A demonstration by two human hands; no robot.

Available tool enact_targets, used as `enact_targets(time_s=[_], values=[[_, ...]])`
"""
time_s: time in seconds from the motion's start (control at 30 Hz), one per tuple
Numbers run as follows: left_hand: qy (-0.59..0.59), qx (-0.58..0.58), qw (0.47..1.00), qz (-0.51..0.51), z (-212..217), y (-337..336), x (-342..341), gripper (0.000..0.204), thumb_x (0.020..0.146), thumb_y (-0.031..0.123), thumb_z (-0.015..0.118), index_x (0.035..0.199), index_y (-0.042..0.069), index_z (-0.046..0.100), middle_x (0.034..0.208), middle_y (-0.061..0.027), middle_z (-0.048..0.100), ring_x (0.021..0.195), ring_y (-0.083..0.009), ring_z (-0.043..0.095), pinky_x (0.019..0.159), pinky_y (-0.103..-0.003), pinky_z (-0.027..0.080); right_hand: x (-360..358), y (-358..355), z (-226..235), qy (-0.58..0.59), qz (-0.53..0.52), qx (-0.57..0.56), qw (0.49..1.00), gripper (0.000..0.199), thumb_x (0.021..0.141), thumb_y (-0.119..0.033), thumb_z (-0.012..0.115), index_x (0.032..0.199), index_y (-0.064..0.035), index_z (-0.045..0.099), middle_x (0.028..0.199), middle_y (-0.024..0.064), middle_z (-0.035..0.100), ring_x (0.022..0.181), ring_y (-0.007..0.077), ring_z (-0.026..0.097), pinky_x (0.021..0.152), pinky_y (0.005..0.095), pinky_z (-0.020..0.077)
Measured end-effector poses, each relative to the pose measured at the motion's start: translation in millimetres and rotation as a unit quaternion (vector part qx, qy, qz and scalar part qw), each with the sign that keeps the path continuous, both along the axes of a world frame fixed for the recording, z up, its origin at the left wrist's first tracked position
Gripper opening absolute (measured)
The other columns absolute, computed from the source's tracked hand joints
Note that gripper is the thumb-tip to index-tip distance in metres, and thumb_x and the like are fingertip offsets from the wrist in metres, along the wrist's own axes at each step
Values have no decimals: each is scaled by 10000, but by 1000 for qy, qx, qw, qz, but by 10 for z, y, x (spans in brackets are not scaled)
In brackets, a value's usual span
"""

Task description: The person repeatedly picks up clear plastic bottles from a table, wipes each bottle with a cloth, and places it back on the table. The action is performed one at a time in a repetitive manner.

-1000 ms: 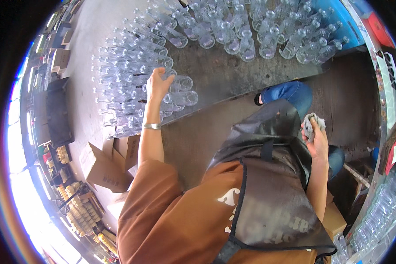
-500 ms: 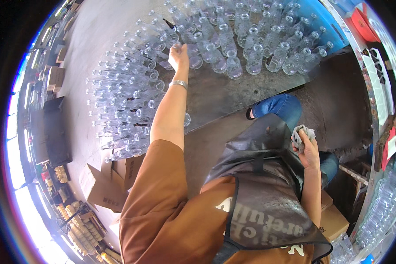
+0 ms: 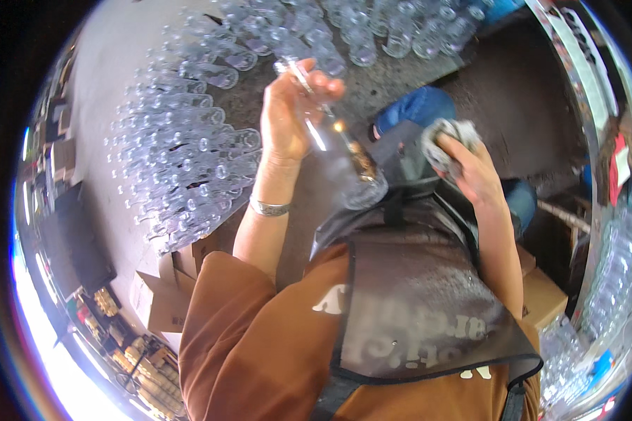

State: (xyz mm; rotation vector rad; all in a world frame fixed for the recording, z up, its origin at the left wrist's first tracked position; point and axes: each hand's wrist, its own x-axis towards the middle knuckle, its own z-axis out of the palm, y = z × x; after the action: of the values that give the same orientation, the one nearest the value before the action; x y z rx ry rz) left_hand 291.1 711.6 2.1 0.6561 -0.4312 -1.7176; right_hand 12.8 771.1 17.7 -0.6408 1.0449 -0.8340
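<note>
My left hand [image 3: 285, 116] is closed round the neck of a clear glass bottle [image 3: 344, 165], lifted off the table and tilted, its base toward my lap. Motion blurs the bottle. In my right hand [image 3: 474, 168] is a crumpled grey cloth [image 3: 448, 140], held up at the right of the bottle and apart from it. Beyond my left hand stand many clear glass bottles [image 3: 211, 130] in close rows on the grey table.
An open cardboard box [image 3: 163, 302] lies at the lower left, another carton [image 3: 543, 298] at my right. Clear bottles [image 3: 614, 274] are packed along the right side. The table's edge [image 3: 432, 76] runs in front of my knee. A dark apron [image 3: 414, 302] covers my lap.
My left hand has come back from the rows toward me with a bottle in its grip. My right hand with the cloth has risen and moved left. The view has shifted.
</note>
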Motion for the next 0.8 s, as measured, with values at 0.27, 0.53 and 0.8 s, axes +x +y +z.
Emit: enact_targets(time_s=[0.27,0.53,0.8], values=[[85,3,987,-133,48,326,-830,434,903,376,462,1134,14,525,913,-112,612,963,-308,592,899,-445,459,268,71,365,82,65,-84,991,279,784,-203,711,978,-18,636,856,-1,612,783,58,539,710,219,455],[73,-10,986,-149,-5,362,-942,439,894,378,475,1126,9,532,980,-140,634,1017,-335,581,927,-470,443,174,102,253,70,75,-46,994,301,781,-180,705,1001,8,623,865,11,622,786,74,556,698,243,468],[60,-13,986,-157,0,352,-986,440,896,382,473,1122,11,537,996,-154,638,1048,-346,569,961,-467,417,114,101,264,110,128,-93,981,303,791,-196,695,1008,0,621,875,8,616,783,71,552,683,239,466]])
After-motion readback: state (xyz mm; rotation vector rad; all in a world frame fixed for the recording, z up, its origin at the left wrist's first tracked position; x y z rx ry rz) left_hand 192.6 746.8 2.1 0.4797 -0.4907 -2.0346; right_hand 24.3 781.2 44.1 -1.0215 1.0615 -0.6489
